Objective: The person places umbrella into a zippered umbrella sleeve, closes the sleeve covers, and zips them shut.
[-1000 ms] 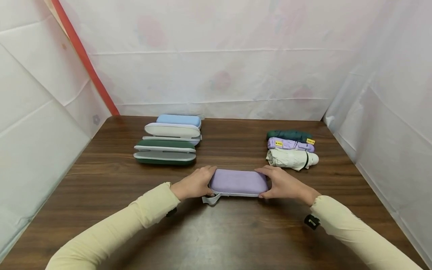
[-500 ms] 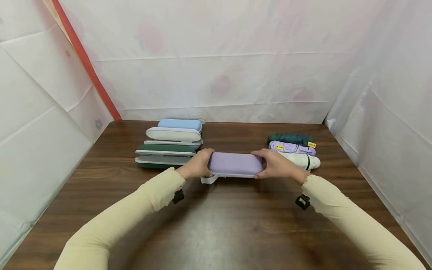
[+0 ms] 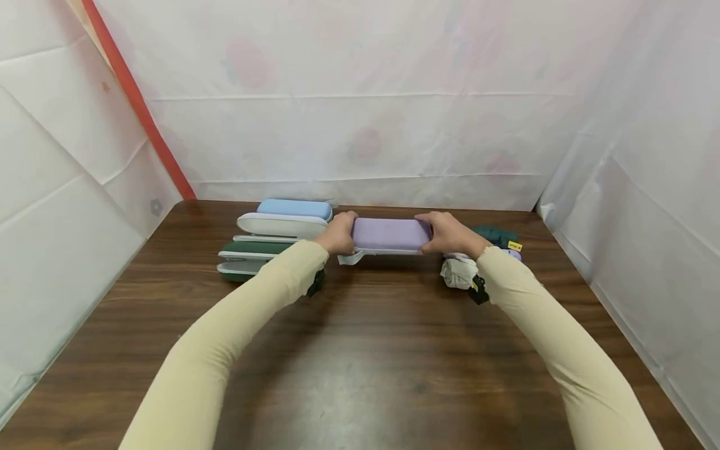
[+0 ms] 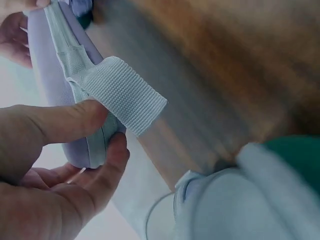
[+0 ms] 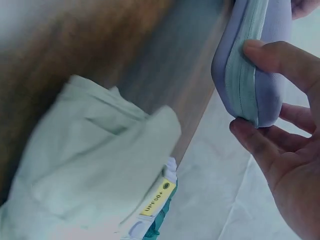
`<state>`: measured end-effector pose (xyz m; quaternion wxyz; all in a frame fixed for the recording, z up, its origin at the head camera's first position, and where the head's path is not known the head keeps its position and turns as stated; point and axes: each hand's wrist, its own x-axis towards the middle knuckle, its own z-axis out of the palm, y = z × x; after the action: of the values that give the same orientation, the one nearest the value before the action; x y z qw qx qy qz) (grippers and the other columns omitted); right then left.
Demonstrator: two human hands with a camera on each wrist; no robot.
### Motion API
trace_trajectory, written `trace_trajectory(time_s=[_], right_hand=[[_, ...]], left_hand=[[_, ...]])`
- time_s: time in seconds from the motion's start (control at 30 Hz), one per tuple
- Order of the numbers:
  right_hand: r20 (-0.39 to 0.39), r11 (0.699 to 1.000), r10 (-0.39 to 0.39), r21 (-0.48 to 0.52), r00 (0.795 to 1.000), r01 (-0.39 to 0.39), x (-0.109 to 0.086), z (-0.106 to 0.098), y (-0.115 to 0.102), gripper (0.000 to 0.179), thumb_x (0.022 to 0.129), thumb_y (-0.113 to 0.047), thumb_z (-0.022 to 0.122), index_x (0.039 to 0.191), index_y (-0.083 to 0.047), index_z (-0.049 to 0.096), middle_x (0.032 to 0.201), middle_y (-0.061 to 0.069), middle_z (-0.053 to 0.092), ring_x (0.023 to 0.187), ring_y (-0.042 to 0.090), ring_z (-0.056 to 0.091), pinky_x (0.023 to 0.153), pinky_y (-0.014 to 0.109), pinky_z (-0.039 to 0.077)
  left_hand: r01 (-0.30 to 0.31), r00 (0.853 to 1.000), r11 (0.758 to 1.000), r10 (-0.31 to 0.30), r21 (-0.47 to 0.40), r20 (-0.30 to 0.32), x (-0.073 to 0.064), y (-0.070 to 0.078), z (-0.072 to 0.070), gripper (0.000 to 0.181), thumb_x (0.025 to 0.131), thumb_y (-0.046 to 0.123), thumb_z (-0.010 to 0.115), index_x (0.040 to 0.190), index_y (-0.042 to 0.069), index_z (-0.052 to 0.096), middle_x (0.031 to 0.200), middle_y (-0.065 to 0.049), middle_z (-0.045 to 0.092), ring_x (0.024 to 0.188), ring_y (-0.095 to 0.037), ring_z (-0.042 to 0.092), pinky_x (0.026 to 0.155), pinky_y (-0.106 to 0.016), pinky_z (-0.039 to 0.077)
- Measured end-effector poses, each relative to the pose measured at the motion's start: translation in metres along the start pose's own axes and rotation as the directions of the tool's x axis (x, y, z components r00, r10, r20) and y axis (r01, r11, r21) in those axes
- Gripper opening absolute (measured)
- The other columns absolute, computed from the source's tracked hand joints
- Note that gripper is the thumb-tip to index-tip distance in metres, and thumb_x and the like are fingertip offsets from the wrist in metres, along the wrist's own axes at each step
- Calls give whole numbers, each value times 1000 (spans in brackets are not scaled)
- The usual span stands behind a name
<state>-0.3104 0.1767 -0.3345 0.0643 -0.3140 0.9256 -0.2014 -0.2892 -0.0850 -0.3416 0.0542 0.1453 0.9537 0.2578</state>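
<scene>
A closed purple zip case (image 3: pixel 390 235) is gripped by its two short ends, one hand on each, towards the back of the table. My left hand (image 3: pixel 338 235) pinches the left end, its thumb and fingers across the zip edge. Beside that thumb a pale woven strap (image 4: pixel 125 95) sticks out from the case. On the right end, the thumb and fingers of my right hand (image 3: pixel 450 234) hold the zip edge from either side. In the left wrist view the zip band (image 4: pixel 70 55) runs along the side of the case.
On the left stand a blue case (image 3: pixel 295 209), an open case with white lining (image 3: pixel 284 225) and an open green case (image 3: pixel 253 250). At right lie a white folded umbrella (image 5: pixel 95 165), a purple one (image 3: pixel 514 254) and a dark green one (image 3: pixel 494 235), partly behind my right arm.
Both hands have carried the purple case away from me, from the middle of the table towards its back edge. My right arm now covers part of the umbrellas.
</scene>
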Motion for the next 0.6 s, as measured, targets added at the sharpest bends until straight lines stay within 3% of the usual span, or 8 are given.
trace_trajectory(time_s=[0.17, 0.33, 0.5, 0.6], right_hand=[[-38, 1000, 20, 2, 999, -20, 15, -4, 13, 75, 71, -8, 81, 135, 9, 45, 117, 25, 58, 97, 33, 59, 79, 45, 49], [-100, 1000, -13, -24, 995, 11, 26, 0, 28, 72, 66, -3, 81, 128, 13, 49, 112, 29, 60, 97, 37, 58, 81, 47, 47], [-105, 999, -13, -34, 994, 10, 36, 11, 38, 69, 67, 4, 76, 128, 17, 46, 116, 32, 57, 103, 40, 56, 85, 48, 46], [-90, 999, 11, -48, 996, -15, 39, 20, 38, 68, 69, 5, 74, 129, 17, 45, 118, 32, 56, 106, 41, 54, 88, 48, 44]], left_hand=[[18, 1000, 1000, -18, -3, -24, 26, 0, 2, 65, 66, -12, 73, 125, -8, 49, 122, -23, 54, 110, -33, 51, 94, -39, 43], [56, 998, 998, -55, 0, -40, 46, -6, 15, 59, 68, -13, 72, 122, -6, 49, 122, -22, 54, 107, -32, 52, 92, -40, 43], [117, 991, 993, -118, -24, -56, 57, -11, 33, 58, 80, -10, 64, 133, -3, 42, 131, -20, 48, 115, -32, 50, 95, -40, 41], [147, 987, 989, -146, 17, -60, 59, -15, 41, 54, 87, -5, 59, 137, -3, 39, 137, -20, 43, 123, -32, 44, 101, -39, 36]])
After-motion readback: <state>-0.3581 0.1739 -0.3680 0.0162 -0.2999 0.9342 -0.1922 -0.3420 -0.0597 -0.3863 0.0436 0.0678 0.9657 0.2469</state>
